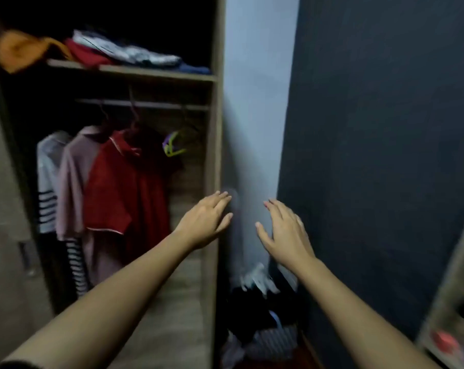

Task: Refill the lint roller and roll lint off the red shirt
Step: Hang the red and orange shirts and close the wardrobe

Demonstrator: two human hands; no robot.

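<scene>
I am looking into an open wooden wardrobe. A dark panel is standing to the wardrobe's right. The red shirt is hanging from the rail inside the wardrobe, just right of a pink shirt and a striped one. A heap of clothes is lying on the floor right of the wardrobe. My left hand is reaching flat-fingered before the wardrobe's right post, holding nothing; whether it is touching, I cannot tell. My right hand is spreading loose further right, holding nothing.
</scene>
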